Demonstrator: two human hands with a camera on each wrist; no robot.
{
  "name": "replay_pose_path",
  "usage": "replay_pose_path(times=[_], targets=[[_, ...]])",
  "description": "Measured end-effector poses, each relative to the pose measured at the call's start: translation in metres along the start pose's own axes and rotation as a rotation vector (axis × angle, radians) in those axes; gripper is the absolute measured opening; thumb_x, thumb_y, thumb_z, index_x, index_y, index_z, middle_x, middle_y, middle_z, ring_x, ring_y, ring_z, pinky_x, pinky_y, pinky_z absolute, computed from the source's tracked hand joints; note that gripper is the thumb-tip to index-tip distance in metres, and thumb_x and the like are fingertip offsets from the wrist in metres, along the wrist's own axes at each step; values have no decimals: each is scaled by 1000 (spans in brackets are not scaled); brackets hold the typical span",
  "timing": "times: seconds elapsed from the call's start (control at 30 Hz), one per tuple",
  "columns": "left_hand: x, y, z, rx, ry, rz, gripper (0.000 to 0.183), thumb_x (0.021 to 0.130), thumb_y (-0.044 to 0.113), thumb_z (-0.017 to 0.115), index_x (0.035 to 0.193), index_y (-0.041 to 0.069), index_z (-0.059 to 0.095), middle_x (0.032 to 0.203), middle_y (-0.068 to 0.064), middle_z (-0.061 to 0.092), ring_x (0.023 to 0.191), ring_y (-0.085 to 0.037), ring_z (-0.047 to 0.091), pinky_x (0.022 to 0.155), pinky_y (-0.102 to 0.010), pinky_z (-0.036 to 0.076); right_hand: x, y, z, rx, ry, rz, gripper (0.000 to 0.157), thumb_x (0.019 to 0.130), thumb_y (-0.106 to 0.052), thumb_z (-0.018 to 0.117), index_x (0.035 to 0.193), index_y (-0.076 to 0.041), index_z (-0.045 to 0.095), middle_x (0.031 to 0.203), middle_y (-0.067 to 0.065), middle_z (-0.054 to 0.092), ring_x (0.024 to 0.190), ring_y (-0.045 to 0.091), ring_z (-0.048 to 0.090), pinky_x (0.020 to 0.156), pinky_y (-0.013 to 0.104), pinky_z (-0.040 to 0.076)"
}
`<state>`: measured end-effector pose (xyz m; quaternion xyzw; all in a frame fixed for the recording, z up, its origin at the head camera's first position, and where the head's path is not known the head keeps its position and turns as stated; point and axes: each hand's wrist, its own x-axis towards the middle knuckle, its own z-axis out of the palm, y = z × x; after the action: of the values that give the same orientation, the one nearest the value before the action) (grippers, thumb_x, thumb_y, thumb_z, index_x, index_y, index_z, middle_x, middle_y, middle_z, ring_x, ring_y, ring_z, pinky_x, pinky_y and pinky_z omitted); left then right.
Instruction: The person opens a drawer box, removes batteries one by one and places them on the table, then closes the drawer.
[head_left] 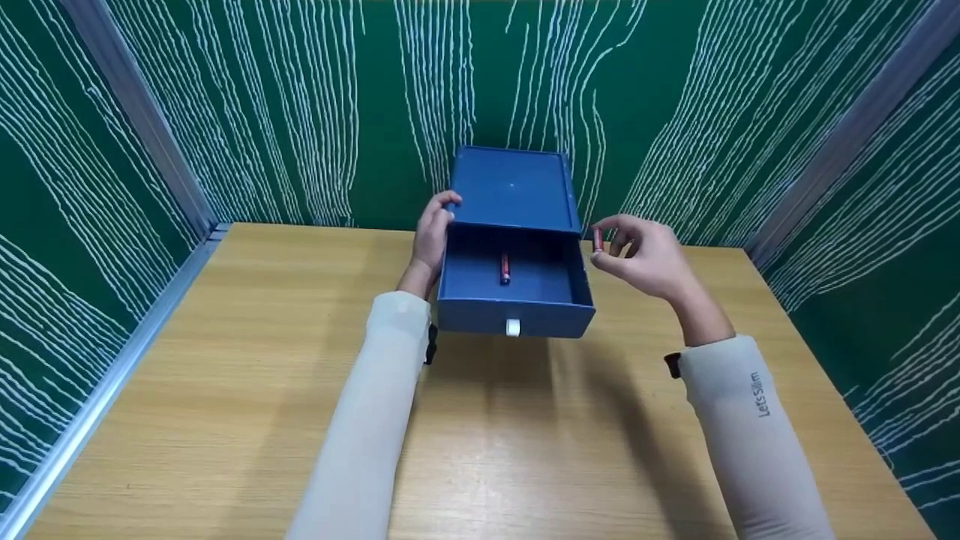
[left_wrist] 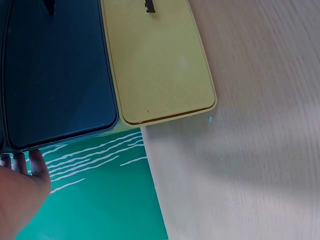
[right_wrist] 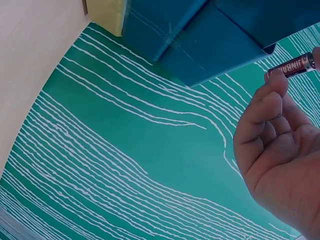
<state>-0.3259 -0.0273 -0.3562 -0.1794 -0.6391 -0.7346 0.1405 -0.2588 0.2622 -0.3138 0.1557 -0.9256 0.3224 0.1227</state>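
Observation:
A blue drawer unit [head_left: 512, 185] stands at the back of the table, its top drawer [head_left: 517, 319] pulled out toward me. Inside the drawer lies a red battery [head_left: 505, 268]. My left hand [head_left: 430, 236] holds the unit's left side near the top, its fingertips at the edge; in the left wrist view the fingers of the left hand [left_wrist: 27, 172] meet the edge of a dark blue panel [left_wrist: 60, 70]. Just right of the drawer, my right hand [head_left: 645, 251] pinches a second red battery [right_wrist: 295, 66] between thumb and index finger, apart from the unit.
Beneath the blue part, the left wrist view shows a yellow section [left_wrist: 160, 60] of the unit. A white knob [head_left: 513, 327] is on the drawer front. Green walls with white wavy lines [head_left: 300, 112] enclose the wooden table [head_left: 300, 360] at back and sides.

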Motion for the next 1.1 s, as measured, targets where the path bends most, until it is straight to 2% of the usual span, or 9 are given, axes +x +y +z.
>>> replay_pose_path(times=[0.17, 0.27, 0.4, 0.5, 0.93, 1.1], targets=[[7, -15, -1, -8, 20, -7, 32, 80, -2, 29, 105, -7, 48, 117, -16, 46, 107, -18, 39, 90, -22, 27, -2, 4, -2, -6, -14, 21, 36, 74, -37, 64, 107, -26, 57, 76, 1, 56, 64, 20, 50, 52, 30, 44], [9, -19, -2, -18, 10, -3, 31, 82, -2, 29, 105, -6, 49, 116, -15, 46, 105, -17, 40, 89, -22, 28, -4, 7, -2, -2, -13, 36, 36, 74, -36, 65, 108, -25, 57, 77, 1, 56, 67, 19, 50, 53, 30, 44], [3, -6, -1, -23, -9, -20, 32, 82, -3, 27, 107, -11, 46, 119, -20, 43, 106, -20, 38, 89, -22, 27, -6, 10, 0, 0, -17, 52, 36, 74, -36, 65, 107, -25, 57, 79, 0, 56, 70, 19, 49, 52, 31, 44], [1, -2, 0, -9, -7, -25, 32, 83, -2, 27, 108, -11, 45, 120, -21, 42, 106, -20, 37, 89, -23, 26, -6, 13, 0, -4, -26, 58, 35, 74, -37, 65, 106, -27, 56, 79, -1, 56, 72, 18, 49, 52, 31, 44], [0, -2, 0, -14, -6, -4, 32, 83, -3, 27, 109, -12, 45, 121, -24, 40, 107, -23, 37, 88, -23, 26, -9, 29, 2, -26, -62, 137, 43, 71, -45, 65, 109, -26, 54, 81, 1, 55, 69, 21, 50, 52, 31, 43], [1, -3, 1, -36, 2, 13, 32, 82, -3, 27, 107, -14, 44, 120, -25, 41, 107, -25, 37, 88, -22, 27, -11, 35, 5, -27, -62, 136, 41, 72, -45, 65, 108, -27, 55, 80, 2, 55, 65, 22, 50, 50, 32, 42]])
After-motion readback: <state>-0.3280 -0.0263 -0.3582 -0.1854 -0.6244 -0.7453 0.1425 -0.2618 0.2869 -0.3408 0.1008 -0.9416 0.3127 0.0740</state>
